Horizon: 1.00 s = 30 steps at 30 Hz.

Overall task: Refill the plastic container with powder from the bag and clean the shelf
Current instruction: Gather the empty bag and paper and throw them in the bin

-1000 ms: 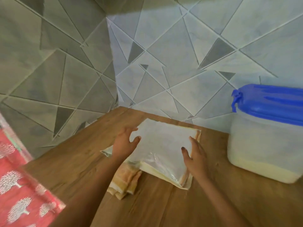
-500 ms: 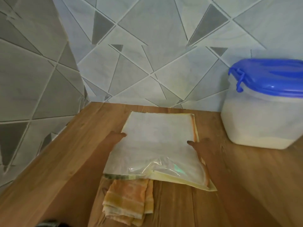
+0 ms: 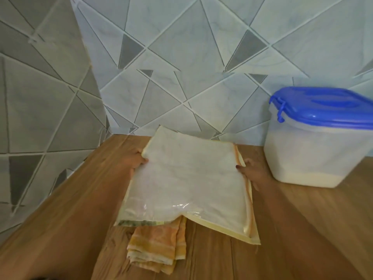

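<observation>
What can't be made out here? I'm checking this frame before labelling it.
- Head view: fingers of the left hand and right hand are hidden under the bag, so the grip is unclear.
- The cloth is mostly covered by the bag.
- The container is cut off by the right edge; its blue lid is blurred.

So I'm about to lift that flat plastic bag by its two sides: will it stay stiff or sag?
The plastic bag will probably sag: it is thin film lying flat, and its near edge is wrinkled. The glossy film may be slippery, so the left hand and right hand at its edges could lose it. The orange cloth tucked beneath may drag along.
</observation>
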### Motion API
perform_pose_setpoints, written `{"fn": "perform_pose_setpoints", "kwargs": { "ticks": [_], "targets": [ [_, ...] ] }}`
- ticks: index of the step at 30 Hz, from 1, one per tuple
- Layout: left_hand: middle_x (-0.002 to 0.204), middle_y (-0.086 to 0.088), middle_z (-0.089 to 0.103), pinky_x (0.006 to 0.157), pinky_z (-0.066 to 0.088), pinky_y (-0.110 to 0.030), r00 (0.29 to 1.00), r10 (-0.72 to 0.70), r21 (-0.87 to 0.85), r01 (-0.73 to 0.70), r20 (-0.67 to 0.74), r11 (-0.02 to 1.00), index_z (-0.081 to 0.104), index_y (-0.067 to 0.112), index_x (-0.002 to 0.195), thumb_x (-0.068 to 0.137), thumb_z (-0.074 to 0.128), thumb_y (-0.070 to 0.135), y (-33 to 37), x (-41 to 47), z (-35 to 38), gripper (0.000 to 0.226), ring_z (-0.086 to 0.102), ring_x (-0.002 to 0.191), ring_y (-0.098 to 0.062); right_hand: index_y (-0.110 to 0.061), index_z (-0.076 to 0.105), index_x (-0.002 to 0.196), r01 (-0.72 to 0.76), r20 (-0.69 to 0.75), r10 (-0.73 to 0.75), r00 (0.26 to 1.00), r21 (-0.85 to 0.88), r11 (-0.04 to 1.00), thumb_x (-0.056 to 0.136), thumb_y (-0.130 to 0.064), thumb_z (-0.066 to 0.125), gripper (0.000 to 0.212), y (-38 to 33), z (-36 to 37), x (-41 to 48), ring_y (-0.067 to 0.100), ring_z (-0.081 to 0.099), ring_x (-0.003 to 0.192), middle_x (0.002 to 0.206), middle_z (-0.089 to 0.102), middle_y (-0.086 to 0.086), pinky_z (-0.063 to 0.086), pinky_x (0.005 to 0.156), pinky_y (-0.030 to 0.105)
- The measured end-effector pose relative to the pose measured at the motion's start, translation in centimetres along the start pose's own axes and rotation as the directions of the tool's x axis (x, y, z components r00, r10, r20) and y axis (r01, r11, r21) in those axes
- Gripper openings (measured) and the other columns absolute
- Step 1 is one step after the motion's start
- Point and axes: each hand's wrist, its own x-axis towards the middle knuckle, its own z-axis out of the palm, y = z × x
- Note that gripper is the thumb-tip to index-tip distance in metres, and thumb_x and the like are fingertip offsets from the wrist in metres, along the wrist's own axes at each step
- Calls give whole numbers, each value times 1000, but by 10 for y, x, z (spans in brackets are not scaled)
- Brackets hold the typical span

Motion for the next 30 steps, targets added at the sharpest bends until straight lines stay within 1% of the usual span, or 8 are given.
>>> {"fn": "perform_pose_setpoints", "kwargs": {
  "ticks": [3, 7, 10, 16, 21, 25, 28, 30],
  "targets": [
    [79, -12, 56, 73, 46, -33, 997, 76, -70, -77, -22, 995, 60, 13, 83, 83, 61, -3, 14, -19, -29, 16, 53, 84, -27, -1, 53, 128, 117, 19, -123, 992, 175, 978, 89, -1, 56, 39, -26, -25, -24, 21, 59, 85, 113, 61, 13, 48, 54, 8],
    [80, -12, 55, 63, 45, -31, 989, 127, -229, -140, -70, 963, 54, 18, 77, 84, 48, -16, 38, -76, -43, 34, 48, 66, -25, 1, 60, 119, 240, -30, -243, 970, 304, 922, 88, 4, 55, 31, -55, -58, -60, 7, 61, 59, 103, 63, 14, 50, 54, 12],
    [56, -1, 65, 50, 51, -24, 985, 149, -358, -170, -85, 918, 56, 17, 78, 86, 39, -19, 47, -117, -42, 40, 54, 60, -22, 1, 58, 120, 258, -13, -274, 962, 376, 890, 88, 4, 54, 32, -66, -83, -88, 5, 63, 56, 104, 62, 15, 51, 50, 10],
    [49, 4, 65, 59, 49, -27, 981, 126, -448, -180, -148, 876, 61, 7, 86, 88, 45, -12, 30, -169, -49, 24, 56, 56, -16, 2, 57, 121, 285, 13, -317, 948, 406, 868, 88, 5, 52, 33, -70, -110, -124, -2, 63, 48, 86, 65, 11, 51, 50, 10],
    [49, 6, 68, 46, 53, -19, 987, 110, -485, -152, -114, 861, 60, 9, 83, 88, 47, -10, 19, -202, -56, 23, 64, 44, -5, 5, 59, 116, 329, 13, -382, 924, 483, 811, 85, 10, 52, 32, -80, -115, -157, 6, 64, 61, 89, 72, 11, 53, 74, 28],
    [67, 1, 68, 55, 54, -21, 983, 167, -455, -183, -76, 871, 63, 18, 78, 84, 56, 2, 17, -221, -73, 18, 64, 57, -8, -10, 64, 75, 330, 207, -508, 836, 550, 767, 86, -15, 57, 14, -90, -128, -176, 4, 69, 74, 93, 74, 6, 54, 62, 15],
    [58, -6, 65, 45, 52, -20, 986, 161, -433, -162, -40, 887, 65, 19, 44, 88, 44, 0, 16, -233, -92, 53, 62, 49, -17, -11, 63, 65, 227, 292, -432, 853, 538, 812, 86, -4, 50, 25, -102, -132, -182, 18, 66, 80, 93, 69, 5, 53, 64, 22],
    [65, -12, 64, 44, 54, -20, 981, 195, -429, -174, 3, 886, 65, 15, 44, 90, 35, -6, 17, -241, -102, 59, 64, 51, -18, -12, 65, 63, 256, 267, -414, 870, 472, 843, 86, 3, 46, 33, -112, -129, -182, 18, 66, 81, 89, 71, 2, 51, 74, 27]
  ]
}}
